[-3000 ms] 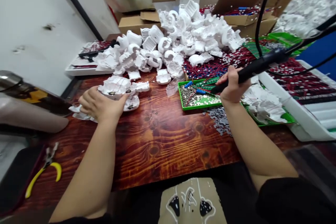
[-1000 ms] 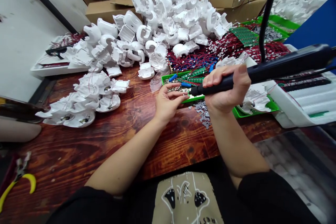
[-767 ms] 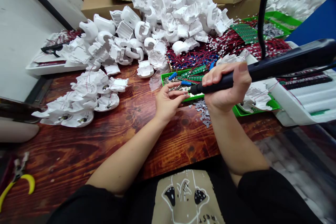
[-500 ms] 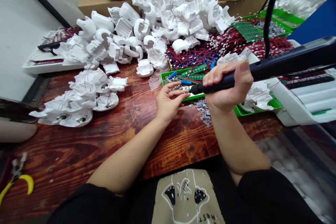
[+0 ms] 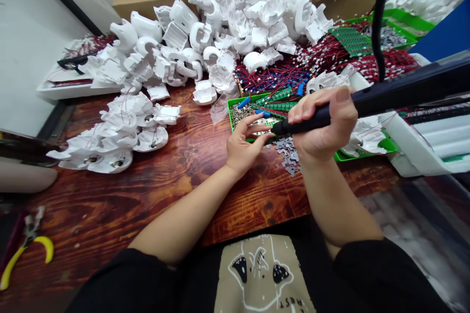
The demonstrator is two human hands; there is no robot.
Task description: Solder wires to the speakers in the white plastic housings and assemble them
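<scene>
The person's right hand (image 5: 323,124) is clamped around a slim black corded soldering iron (image 5: 319,117), fingers close together on the handle, its tip reaching down to the near corner of a shallow green plastic tray (image 5: 230,120). The left hand (image 5: 244,144) sits open just beside that tip, its fingers (image 5: 257,124) spread apart and curving over the tray's front edge, and I can't see anything held in them.

The tray holds a litter of small silver metal pieces (image 5: 240,113), with a few blue cylindrical parts (image 5: 244,102) and green circuit-board strips (image 5: 275,105) at its far side. Just in front of the tray's right end lies a scatter of grey stamped metal scraps (image 5: 288,154).

Left of the tray, a smaller heap of white plastic housings with thin red wires (image 5: 121,132) sits on the varnished reddish-brown wooden workbench (image 5: 183,195). Beyond the tray rises a big mound of white plastic housings (image 5: 235,24), and a tangle of red and blue wires (image 5: 271,78) spreads behind it. Well left of the tray, near the bench's edge, lie yellow-handled pliers (image 5: 25,259).
</scene>
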